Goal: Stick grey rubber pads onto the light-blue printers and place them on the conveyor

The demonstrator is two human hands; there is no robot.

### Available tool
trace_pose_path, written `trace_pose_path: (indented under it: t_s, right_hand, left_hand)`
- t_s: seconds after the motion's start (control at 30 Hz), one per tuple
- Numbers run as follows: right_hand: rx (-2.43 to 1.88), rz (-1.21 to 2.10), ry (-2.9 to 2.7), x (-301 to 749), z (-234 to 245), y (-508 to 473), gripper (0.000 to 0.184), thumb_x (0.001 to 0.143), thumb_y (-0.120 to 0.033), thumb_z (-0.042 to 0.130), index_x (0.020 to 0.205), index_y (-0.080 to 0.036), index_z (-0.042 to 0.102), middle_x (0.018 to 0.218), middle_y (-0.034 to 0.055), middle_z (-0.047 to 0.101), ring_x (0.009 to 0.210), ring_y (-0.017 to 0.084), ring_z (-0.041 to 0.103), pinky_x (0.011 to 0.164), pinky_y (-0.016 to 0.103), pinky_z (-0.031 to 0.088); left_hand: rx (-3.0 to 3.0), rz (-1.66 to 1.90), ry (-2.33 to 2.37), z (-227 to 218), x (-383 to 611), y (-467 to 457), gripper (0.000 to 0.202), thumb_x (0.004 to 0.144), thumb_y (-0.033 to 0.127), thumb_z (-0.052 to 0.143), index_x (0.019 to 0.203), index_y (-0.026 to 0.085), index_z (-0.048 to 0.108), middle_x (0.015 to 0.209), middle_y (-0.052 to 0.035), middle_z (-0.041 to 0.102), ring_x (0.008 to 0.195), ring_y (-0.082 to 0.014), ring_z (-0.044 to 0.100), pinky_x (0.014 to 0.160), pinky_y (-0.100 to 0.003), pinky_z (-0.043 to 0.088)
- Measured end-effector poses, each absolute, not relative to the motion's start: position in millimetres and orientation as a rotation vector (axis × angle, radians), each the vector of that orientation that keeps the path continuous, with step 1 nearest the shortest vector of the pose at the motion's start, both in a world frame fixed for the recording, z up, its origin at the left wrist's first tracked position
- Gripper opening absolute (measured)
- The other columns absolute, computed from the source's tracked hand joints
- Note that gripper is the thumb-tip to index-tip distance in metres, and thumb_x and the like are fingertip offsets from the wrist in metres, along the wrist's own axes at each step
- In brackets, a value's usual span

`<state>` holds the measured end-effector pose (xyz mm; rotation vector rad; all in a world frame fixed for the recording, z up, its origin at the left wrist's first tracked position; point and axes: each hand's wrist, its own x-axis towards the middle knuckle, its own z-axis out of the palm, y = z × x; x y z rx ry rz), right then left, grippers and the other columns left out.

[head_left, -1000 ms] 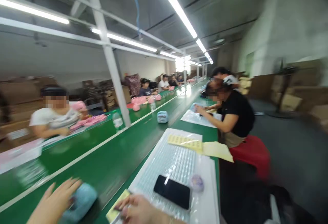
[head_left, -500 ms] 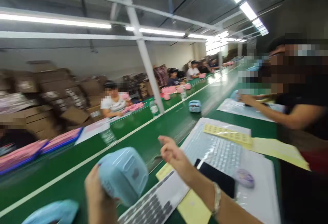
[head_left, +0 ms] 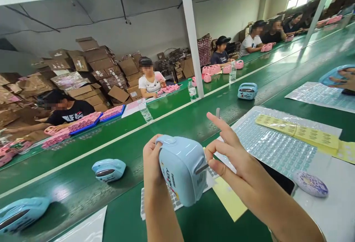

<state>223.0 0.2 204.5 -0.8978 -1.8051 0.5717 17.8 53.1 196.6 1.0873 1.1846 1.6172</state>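
Observation:
My left hand [head_left: 152, 168] is wrapped round a light blue plastic casing [head_left: 181, 160] with a moulded handle and dark printed lettering, holding it tilted above the bench. Close to the casing's right side, the thumb and bent fingers of my right hand [head_left: 238, 160] pinch the end of a small grey sticker [head_left: 201, 169], which lies against a recess there. My right index finger points outward, and a second grey strip [head_left: 217, 113] stands by its tip. Below the casing is a sheet of grey oval stickers [head_left: 146, 203], partly hidden.
Blue casings [head_left: 108, 170] stand on the green conveyor [head_left: 127, 140]. To my right lie a sticker sheet [head_left: 277, 142], yellow label strips [head_left: 294, 129], a black phone [head_left: 277, 177] and a purple oval object [head_left: 310, 183]. Several people sit across the belt; a co-worker's hand [head_left: 344, 79] shows at right.
The view has swung to the right-hand workers' opposite side, leftward. My left hand has turned the casing so its lettering shows, and my right hand has come up to its side with a grey sticker.

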Motion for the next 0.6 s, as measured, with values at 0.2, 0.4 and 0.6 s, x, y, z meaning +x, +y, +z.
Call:
trace_pose_path:
  t_s: [0.2,0.4,0.6]
  right_hand:
    - [-0.892,0.571,-1.769,220.3,203.9,2.1,0.022,0.099,-0.027,0.043,0.083,-0.024,0.057,0.161,-0.0037,0.019,0.149,0.034,0.014,0.111,0.073,0.026]
    - [-0.925,0.581,-1.727,216.4,203.3,2.2,0.018,0.098,-0.026,0.046,0.083,-0.025,0.056,0.161,-0.0066,0.020,0.150,0.030,0.011,0.114,0.069,0.024]
    - [-1.003,0.576,-1.721,215.4,205.6,-1.1,0.014,0.098,-0.027,0.047,0.086,-0.028,0.054,0.160,-0.0133,0.019,0.151,0.023,0.007,0.116,0.066,0.025]
  left_hand:
    - [1.001,1.615,1.178,198.5,21.6,49.2,0.035,0.053,0.041,0.080,0.061,0.017,0.056,0.051,0.0043,0.042,0.045,-0.0063,0.034,0.040,-0.016,0.028]
    - [1.002,1.655,1.187,199.9,23.2,48.0,0.038,0.054,0.044,0.081,0.061,0.016,0.056,0.050,0.0037,0.044,0.045,-0.0064,0.036,0.040,-0.016,0.030]
    - [0.982,1.675,1.151,201.6,25.2,45.3,0.039,0.054,0.041,0.084,0.060,0.015,0.056,0.049,0.0040,0.044,0.044,-0.0057,0.035,0.040,-0.015,0.029]
